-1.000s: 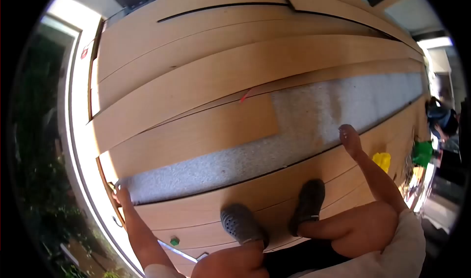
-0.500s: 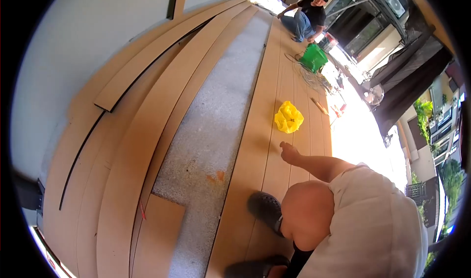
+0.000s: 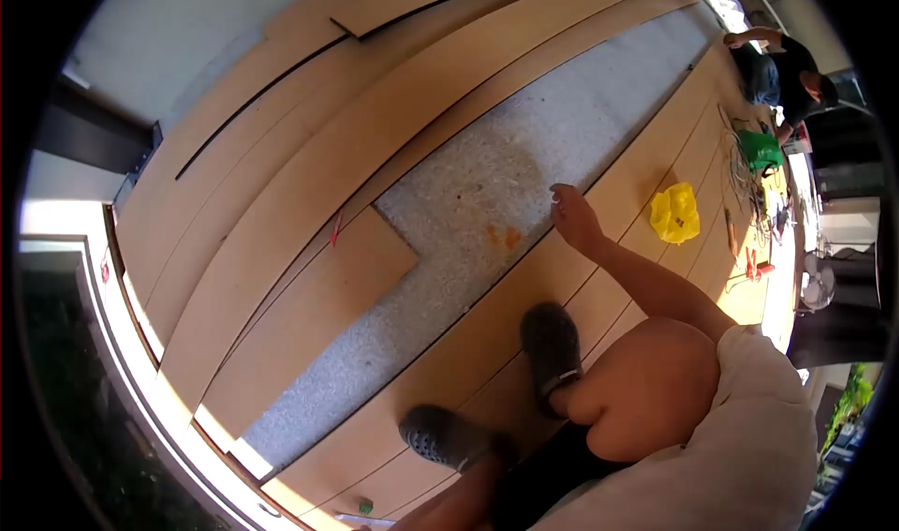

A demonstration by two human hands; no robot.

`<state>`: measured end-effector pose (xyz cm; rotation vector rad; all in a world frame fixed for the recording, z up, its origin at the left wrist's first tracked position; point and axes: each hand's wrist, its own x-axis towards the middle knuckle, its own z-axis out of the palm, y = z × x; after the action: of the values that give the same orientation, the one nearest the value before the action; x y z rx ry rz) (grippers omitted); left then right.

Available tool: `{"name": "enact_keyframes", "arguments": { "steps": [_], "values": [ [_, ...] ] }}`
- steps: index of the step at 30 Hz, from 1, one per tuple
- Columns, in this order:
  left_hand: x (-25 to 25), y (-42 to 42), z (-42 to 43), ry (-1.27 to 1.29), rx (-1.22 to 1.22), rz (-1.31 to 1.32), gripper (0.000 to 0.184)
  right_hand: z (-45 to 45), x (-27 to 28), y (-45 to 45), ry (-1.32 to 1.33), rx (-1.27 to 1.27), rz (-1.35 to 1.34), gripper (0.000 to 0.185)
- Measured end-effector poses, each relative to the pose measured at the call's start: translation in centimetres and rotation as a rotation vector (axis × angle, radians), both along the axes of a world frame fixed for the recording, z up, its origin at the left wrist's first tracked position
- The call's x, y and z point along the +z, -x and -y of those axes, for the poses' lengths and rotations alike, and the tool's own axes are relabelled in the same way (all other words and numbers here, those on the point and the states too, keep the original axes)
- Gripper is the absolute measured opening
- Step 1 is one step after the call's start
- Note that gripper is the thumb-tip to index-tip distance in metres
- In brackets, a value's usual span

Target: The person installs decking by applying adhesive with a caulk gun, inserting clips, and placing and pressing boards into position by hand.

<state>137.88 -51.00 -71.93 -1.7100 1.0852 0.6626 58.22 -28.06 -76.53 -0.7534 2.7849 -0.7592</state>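
The right hand (image 3: 575,218), grip half-open and seemingly empty, is beside a long tan wood-look plank (image 3: 493,331); light contact should spare its edge. The left hand is unseen.

A speckled grey floor (image 3: 449,222) shows bare between wood-look planks, a short plank (image 3: 342,273) lying on it beside a long, bowed plank (image 3: 361,142). Across the gap, laid planks (image 3: 454,358) carry a yellow plastic bag (image 3: 674,214), a green container (image 3: 759,152), tangled cable (image 3: 734,161) and a red-handled tool (image 3: 752,265).
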Motion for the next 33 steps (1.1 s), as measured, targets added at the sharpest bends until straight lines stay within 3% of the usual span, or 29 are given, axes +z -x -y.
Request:
{"name": "enact_keyframes", "arguments": {
  "steps": [5,8,9,12,14,16,17,19,23,25,27,29,33],
  "values": [
    [0.9,0.9,-1.2,0.104,0.192,-0.062,0.037,6.5,-1.8,-0.3,0.107,0.166,0.096,0.026],
    [-1.1,3.8,2.0,0.443,0.196,-0.404,0.05,10.5,-2.0,-2.5,0.126,0.204,0.352,0.023],
    [-2.5,4.4,3.9,0.468,0.059,-0.434,0.046,11.9,-2.3,-3.0,0.101,0.302,0.372,0.023],
    [-1.3,13.7,8.4,0.676,0.163,-0.689,0.033,15.8,-2.1,-5.7,0.079,0.48,0.414,0.021],
    [-3.7,16.2,11.2,0.712,0.146,-0.817,0.03,18.0,-1.0,-7.2,0.071,0.546,0.428,0.02],
    [-5.7,18.8,13.4,0.671,0.092,-0.904,0.029,20.7,-0.3,-7.6,0.068,0.847,0.091,0.021],
    [-6.2,20.9,14.3,0.635,0.098,-0.888,0.03,22.2,-0.5,-7.7,0.067,0.855,0.09,0.021],
    [-5.9,25.6,14.7,0.605,0.072,-0.979,0.031,25.6,-1.1,-7.6,-0.145,1.085,-0.185,0.023],
    [-6.7,30.4,14.4,0.552,-0.125,-1.078,0.034,33.1,-0.8,-8.9,-0.011,1.232,-0.509,0.024],
    [-5.2,31.9,14.2,0.572,-0.356,-1.077,0.032,34.6,-1.8,-8.9,0.006,1.253,-0.663,0.022],
    [-4.3,32.0,14.8,0.577,-0.261,-1.068,0.034,35.9,-3.4,-8.8,-0.006,1.264,-0.766,0.02],
    [-4.6,32.1,15.5,0.548,-0.171,-1.082,0.036,35.6,-4.2,-8.7,-0.199,1.412,-0.796,0.017],
    [-4.4,30.0,18.1,0.495,0.172,-1.201,0.033,34.1,-0.7,-10.1,-0.187,1.635,-0.75,0.012]
  ]
}}
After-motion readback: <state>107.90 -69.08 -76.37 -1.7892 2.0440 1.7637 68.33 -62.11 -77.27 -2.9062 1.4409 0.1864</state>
